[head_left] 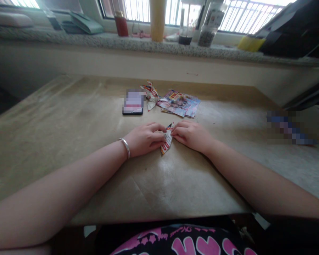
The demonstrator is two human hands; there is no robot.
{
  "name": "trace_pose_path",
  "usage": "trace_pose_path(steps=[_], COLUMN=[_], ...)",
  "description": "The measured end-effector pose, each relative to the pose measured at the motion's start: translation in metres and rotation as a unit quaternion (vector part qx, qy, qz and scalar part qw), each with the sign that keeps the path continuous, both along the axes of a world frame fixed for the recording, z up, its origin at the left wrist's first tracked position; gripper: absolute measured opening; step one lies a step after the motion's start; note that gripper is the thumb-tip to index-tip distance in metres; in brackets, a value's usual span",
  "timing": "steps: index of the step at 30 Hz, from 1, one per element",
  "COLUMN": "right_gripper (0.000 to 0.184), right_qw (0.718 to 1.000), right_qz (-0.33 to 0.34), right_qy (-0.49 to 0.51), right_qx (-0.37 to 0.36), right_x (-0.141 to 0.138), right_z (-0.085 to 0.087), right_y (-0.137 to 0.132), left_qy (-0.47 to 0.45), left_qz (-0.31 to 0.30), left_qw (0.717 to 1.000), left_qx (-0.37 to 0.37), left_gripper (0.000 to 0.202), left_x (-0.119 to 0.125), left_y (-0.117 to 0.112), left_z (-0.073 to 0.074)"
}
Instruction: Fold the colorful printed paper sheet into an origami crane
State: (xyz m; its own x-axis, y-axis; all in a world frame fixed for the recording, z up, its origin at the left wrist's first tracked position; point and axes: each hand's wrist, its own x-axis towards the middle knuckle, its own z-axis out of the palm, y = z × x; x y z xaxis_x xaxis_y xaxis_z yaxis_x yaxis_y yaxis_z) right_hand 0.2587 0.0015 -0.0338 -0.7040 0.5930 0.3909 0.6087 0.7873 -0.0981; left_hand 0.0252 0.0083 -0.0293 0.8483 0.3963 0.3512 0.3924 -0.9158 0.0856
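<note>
A small folded piece of printed paper (166,143) lies on the table between my two hands, narrow and diamond-like, with pointed ends at top and bottom. My left hand (146,138), a silver bangle on its wrist, holds the paper's left edge with bent fingers. From the other side, my right hand (190,134) pinches the upper right edge, fingers curled together. Part of the paper is covered by the fingertips. Just beyond the hands sits a folded paper figure (152,97) with pointed parts, made of similar printed paper.
A phone (133,102) lies left of the paper figure, and a stack of colourful printed sheets (181,103) to its right. At the table's right is a blurred blue item (289,129). Bottles, jars and a pouch (86,23) line the granite windowsill (138,43).
</note>
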Motion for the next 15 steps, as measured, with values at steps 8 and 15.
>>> trace_pose_path(steps=[8,15], right_gripper=[0.019,0.016], right_qw=[1.000,0.999], right_qz=[-0.009,-0.012], right_qy=[0.007,0.020], right_qx=[-0.010,-0.037], right_x=[0.0005,-0.0020], right_z=[0.0013,0.0013], right_y=[-0.0036,-0.0074], left_qy=[0.006,0.014], left_qz=[0.005,-0.003], left_qw=[0.999,0.999], left_qx=[-0.045,-0.035], left_gripper=[0.030,0.034], left_x=[0.0008,-0.0006], left_y=[0.0032,0.0035], left_z=[-0.0022,-0.0021])
